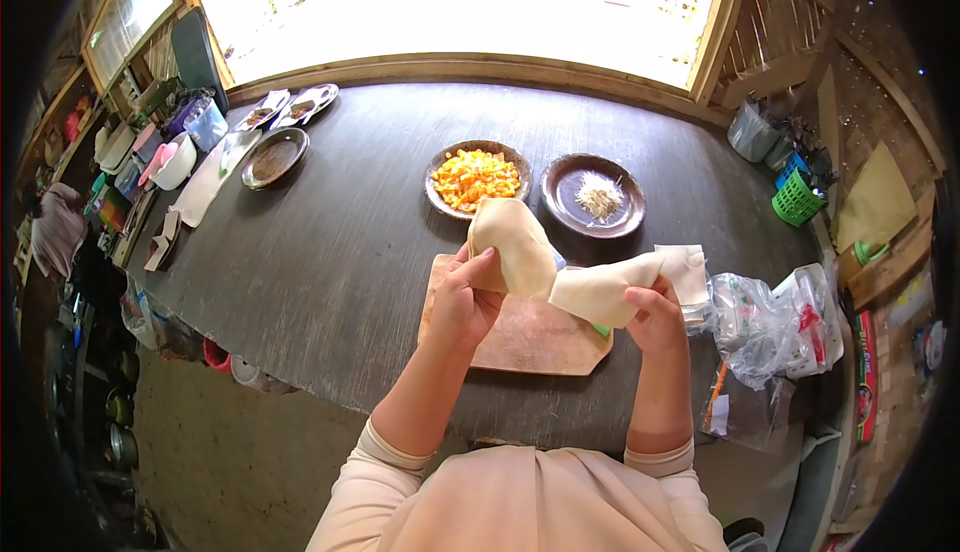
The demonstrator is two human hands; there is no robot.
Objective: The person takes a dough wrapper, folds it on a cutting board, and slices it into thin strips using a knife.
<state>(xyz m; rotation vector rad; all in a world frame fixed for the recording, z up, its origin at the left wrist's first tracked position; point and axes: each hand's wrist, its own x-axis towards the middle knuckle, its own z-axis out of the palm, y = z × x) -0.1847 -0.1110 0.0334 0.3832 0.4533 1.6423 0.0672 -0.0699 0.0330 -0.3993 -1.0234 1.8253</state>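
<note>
A dark worktop (350, 242) fills the space ahead, its far edge running along the window sill. Near the middle of its near edge lies a wooden cutting board (540, 347), partly covered in this view by the forearms, the hands and what they hold. Toward the right edge sits a crumpled clear plastic bag (750, 327), just beside the right hand. Beyond the board, around the middle of the worktop, a brown plate (593, 231) carries a small heap of white shreds (599, 198). Next to it, on the left, a brown bowl (432, 192) is filled with orange pieces (475, 174). A dark round dish (275, 157) stands well apart, toward the left edge, with lighter plates (310, 104) by the far left corner. A green basket (798, 199) is at the right edge, below a grey bucket (750, 132) near the far right corner.

The left hand (470, 302) is closed in a pinch, thumb in front and fingers behind, on a pale floppy sheet (515, 250) raised above the board; its top overlaps the bowl's near rim in view. The right hand (655, 314) pinches a second pale sheet (605, 290), thumb pressed on its face, fingers mostly hidden. The two sheets meet or overlap between the hands; whether they touch cannot be told.
</note>
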